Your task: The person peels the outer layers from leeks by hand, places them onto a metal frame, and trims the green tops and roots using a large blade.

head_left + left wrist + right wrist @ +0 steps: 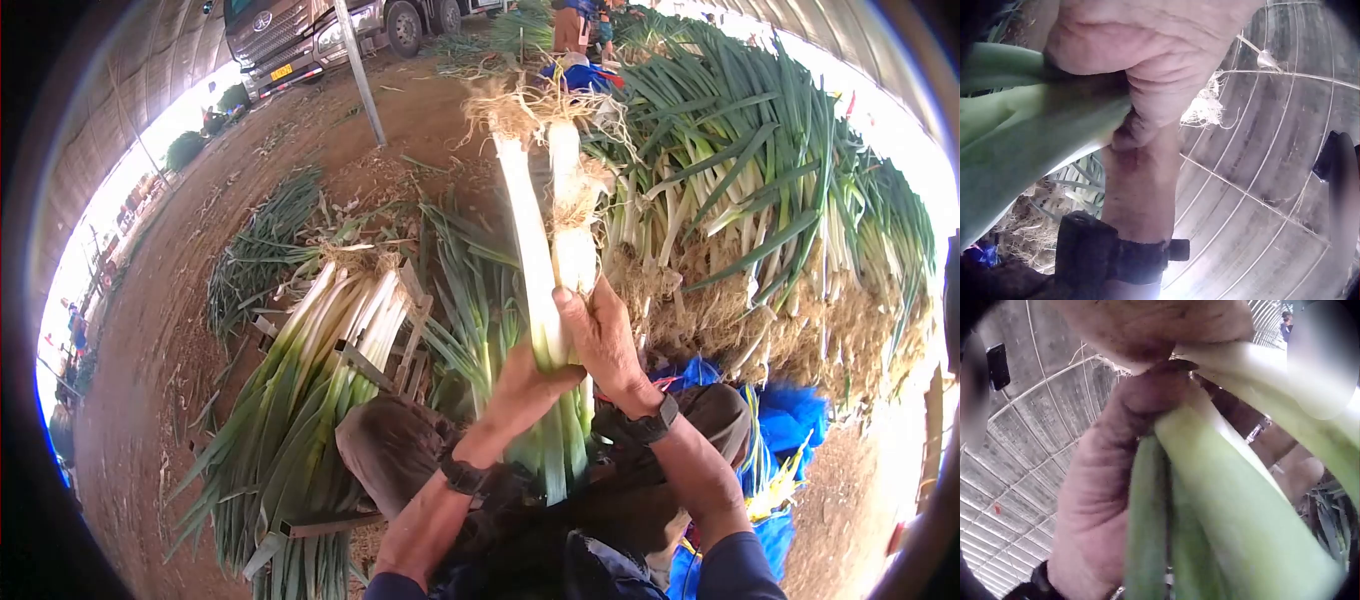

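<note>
Both hands hold a small bunch of leeks [530, 230] roots up in front of the body, with white stems above and green leaves hanging below. My left hand [530, 385] wraps round the stalks where white turns to green. Just above and to the right, my right hand [607, 335] grips the white stems, its thumb lying along them. In the left wrist view, green leaves [1029, 131] come out of the curled left hand [1141, 56]. Pale green stalks [1229, 487] fill much of the right wrist view. Dry, tangled roots [505, 110] crown the bunch.
A bundle of leeks [310, 390] lies in a metal rack [365, 365] on the left. More leaves [475, 300] lie between rack and hands. A large leek pile [750, 170] stands at right, near blue plastic [790, 415]. Behind are a metal post [360, 70] and a truck [300, 35].
</note>
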`<state>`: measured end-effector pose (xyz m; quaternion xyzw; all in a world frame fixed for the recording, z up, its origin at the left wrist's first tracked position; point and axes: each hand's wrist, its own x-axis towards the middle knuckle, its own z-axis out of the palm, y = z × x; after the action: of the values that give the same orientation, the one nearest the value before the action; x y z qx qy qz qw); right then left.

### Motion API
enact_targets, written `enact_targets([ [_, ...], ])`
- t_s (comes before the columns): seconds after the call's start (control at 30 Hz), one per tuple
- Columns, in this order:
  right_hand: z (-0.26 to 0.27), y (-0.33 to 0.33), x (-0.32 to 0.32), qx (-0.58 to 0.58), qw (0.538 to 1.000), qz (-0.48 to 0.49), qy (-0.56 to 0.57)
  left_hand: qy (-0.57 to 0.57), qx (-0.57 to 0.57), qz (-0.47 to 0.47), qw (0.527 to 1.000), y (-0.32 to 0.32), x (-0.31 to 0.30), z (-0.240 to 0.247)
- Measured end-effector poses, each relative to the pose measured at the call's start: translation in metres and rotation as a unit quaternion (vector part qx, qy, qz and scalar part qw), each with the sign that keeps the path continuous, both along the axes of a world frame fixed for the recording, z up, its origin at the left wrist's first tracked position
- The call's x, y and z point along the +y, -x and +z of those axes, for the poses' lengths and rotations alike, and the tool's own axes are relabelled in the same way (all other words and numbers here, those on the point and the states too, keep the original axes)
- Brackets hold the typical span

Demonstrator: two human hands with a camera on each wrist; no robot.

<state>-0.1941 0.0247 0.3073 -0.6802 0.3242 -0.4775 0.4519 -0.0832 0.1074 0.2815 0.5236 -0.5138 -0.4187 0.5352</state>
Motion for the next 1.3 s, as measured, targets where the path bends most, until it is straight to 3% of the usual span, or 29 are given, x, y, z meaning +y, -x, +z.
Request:
enact_targets([
  [0.07,0.002,0.003,0.002,0.083,0.996,-0.016,0.013,-0.006,0.023,-0.008,1.0,0.001,-0.001,-0.002],
  [0.13,-0.003,0.001,0.0,0.074,0.997,-0.01,0.02,-0.01,0.042,-0.012,0.999,-0.003,-0.002,-0.004],
  [0.2,-0.003,0.001,0.003,-0.157,0.987,0.04,-0.008,-0.051,-0.005,-0.009,0.999,-0.005,-0.001,-0.009],
  [0.27,0.004,0.009,-0.007,-0.116,0.993,0.035,0.003,-0.044,0.017,-0.01,0.999,-0.004,-0.003,-0.014],
  [0.4,0.006,0.012,-0.011,-0.096,0.986,0.098,-0.09,-0.018,0.051,-0.009,0.998,-0.003,-0.005,-0.025],
  [0.47,0.002,0.012,-0.006,-0.051,0.995,0.08,-0.001,-0.014,0.045,-0.002,0.999,-0.003,-0.003,-0.022],
  [0.53,0.013,0.018,-0.001,-0.013,0.994,0.08,-0.067,-0.021,0.037,0.002,0.999,-0.004,0.002,-0.026],
  [0.6,0.019,0.02,-0.001,0.04,0.999,0.017,0.026,0.001,0.091,-0.018,0.996,-0.009,0.001,-0.026],
  [0.73,0.04,0.03,-0.001,0.02,1.0,0.013,0.015,-0.086,0.154,-0.035,0.984,-0.019,0.013,-0.011],
  [0.8,0.047,0.034,-0.01,-0.002,1.0,0.005,-0.014,-0.118,0.061,-0.055,0.99,-0.023,0.016,-0.018],
  [0.93,0.06,0.04,-0.006,0.06,0.996,0.045,-0.056,-0.157,-0.024,-0.055,0.986,-0.018,0.019,-0.021],
  [1.0,0.055,0.038,-0.005,0.075,0.993,0.056,-0.072,-0.121,-0.029,-0.033,0.992,-0.009,0.021,-0.023],
  [1.03,0.041,0.034,-0.008,-0.031,0.992,0.086,-0.089,-0.115,0.012,-0.06,0.991,-0.006,0.018,-0.031],
  [1.07,0.028,0.036,-0.015,-0.048,0.988,0.126,-0.071,-0.107,0.05,-0.081,0.99,-0.003,0.015,-0.04],
  [1.1,0.015,0.037,-0.021,-0.065,0.982,0.166,-0.055,-0.102,0.008,-0.07,0.992,0.002,0.015,-0.043],
  [1.2,0.0,0.04,-0.016,-0.072,0.963,0.25,-0.063,0.114,0.227,-0.066,0.965,0.026,0.008,-0.063],
  [1.23,0.001,0.034,-0.011,-0.043,0.979,0.201,0.011,0.029,0.15,-0.058,0.987,0.023,0.007,-0.058],
  [1.27,0.011,0.03,-0.013,0.012,0.991,0.13,-0.025,-0.056,0.07,-0.063,0.994,0.021,0.007,-0.055],
  [1.3,0.02,0.026,-0.014,0.065,0.994,0.064,-0.067,0.066,0.018,-0.027,0.997,0.021,0.014,-0.036],
])
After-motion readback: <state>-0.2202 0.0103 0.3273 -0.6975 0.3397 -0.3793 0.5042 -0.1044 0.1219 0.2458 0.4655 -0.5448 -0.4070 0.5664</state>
